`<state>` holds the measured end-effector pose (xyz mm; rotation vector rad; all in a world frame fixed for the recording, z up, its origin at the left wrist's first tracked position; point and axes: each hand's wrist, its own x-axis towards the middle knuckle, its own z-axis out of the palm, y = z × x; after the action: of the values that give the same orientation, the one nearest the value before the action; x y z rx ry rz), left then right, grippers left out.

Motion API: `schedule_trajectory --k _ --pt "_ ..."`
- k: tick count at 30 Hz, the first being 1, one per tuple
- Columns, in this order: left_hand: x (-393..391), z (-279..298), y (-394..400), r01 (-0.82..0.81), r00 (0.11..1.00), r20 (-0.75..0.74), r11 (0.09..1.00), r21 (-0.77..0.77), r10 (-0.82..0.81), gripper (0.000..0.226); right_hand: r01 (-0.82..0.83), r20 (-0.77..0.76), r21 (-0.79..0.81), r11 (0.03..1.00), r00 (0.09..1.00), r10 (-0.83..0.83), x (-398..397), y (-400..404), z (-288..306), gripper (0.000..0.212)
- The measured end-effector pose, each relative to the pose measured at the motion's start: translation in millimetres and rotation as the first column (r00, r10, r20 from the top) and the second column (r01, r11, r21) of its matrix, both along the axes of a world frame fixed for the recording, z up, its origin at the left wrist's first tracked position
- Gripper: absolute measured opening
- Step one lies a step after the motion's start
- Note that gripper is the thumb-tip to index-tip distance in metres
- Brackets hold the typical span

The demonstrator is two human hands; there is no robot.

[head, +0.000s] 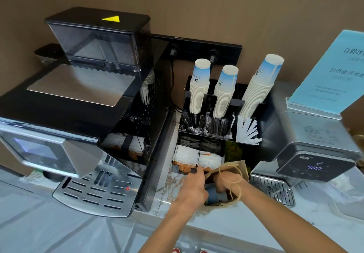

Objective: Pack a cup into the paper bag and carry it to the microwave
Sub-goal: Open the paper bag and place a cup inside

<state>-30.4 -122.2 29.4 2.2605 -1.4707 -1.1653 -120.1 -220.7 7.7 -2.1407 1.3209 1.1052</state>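
A brown paper bag (239,169) with twine handles stands open on the counter, between the coffee machine and the ice machine. Inside its mouth lies a blue-and-white paper cup (213,196), tilted on its side. My left hand (194,185) grips the bag's left edge and holds it open. My right hand (226,180) reaches into the bag with its fingers closed on the cup's upper end, and a twine handle is draped over that hand. The bag's lower part is hidden behind my hands.
A large coffee machine (78,114) fills the left side. A black organizer (218,134) behind the bag holds three stacks of paper cups (200,87), stirrers and sachets. An ice machine (315,154) with a drip tray (272,190) and a blue sign (331,71) stand right.
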Motion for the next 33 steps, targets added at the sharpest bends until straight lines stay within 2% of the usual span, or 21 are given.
schedule_trajectory --k 3,4,7,9,11,12,14,18,21,23,27,30,33 --pt "-0.7 0.8 1.3 -0.008 0.999 -0.039 1.0 0.022 0.009 0.046 -0.036 0.016 -0.022 0.999 0.999 0.036 -0.2 0.1 -10.1 0.053" --pt "-0.3 0.4 1.1 -0.013 0.999 -0.049 1.0 0.027 0.014 0.045 -0.008 0.052 -0.022 1.0 0.999 0.009 -1.9 0.3 -12.4 0.053" --pt "3.1 -1.6 -1.3 -0.015 1.0 -0.027 0.999 0.039 0.016 0.048 0.21 0.207 0.06 0.976 0.954 -0.218 -5.5 4.0 -8.3 0.049" --pt "5.1 -4.3 -3.4 -0.028 0.999 -0.04 0.999 0.043 0.03 0.051 0.235 0.322 0.078 0.969 0.914 -0.248 -7.6 9.4 -4.5 0.045" --pt "5.6 -7.1 -4.7 -0.04 0.997 -0.064 0.999 0.037 0.042 0.054 0.255 0.247 0.149 0.955 0.926 -0.285 -13.1 6.9 -8.5 0.052" --pt "6.5 -8.0 -5.1 -0.041 0.997 -0.068 0.999 0.029 0.043 0.057 0.254 0.19 0.179 0.951 0.939 -0.286 -13.8 6.6 -11.8 0.054" --pt "8.9 -9.8 -5.2 -0.047 0.995 -0.091 0.999 0.012 0.048 0.061 0.223 0.118 0.194 0.955 0.961 -0.248 -12.7 8.3 -13.3 0.043" --pt "13.1 -11.6 -6.6 -0.082 0.986 -0.144 0.996 0.03 0.086 0.069 0.148 0.263 0.11 0.983 0.949 -0.172 -9.6 12.3 -9.2 0.03" --pt "13.2 -13.2 -8.4 -0.108 0.975 -0.188 0.993 0.047 0.115 0.068 0.098 0.308 0.021 0.995 0.946 -0.1 -4.4 19.2 -14.4 0.028" --pt "12.6 -13.9 -8.5 -0.108 0.975 -0.19 0.993 0.046 0.115 0.064 0.115 0.383 -0.001 0.993 0.918 -0.106 -7.9 26.9 -22.4 0.025" --pt "12.3 -15.7 -9.7 -0.078 0.98 -0.183 0.996 0.031 0.082 0.065 0.244 0.531 0.126 0.961 0.802 -0.273 -9.2 41.7 -31.7 0.02" --pt "13.2 -14.6 -11.3 -0.086 0.98 -0.18 0.996 0.034 0.09 0.062 0.231 0.456 0.119 0.966 0.851 -0.26 2.3 40.3 -35.1 0.017" --pt "15.7 -13.1 -12.7 -0.074 0.981 -0.177 0.996 0.04 0.08 0.065 0.146 0.374 0.09 0.985 0.912 -0.17 6.1 36.5 -27.4 0.013"
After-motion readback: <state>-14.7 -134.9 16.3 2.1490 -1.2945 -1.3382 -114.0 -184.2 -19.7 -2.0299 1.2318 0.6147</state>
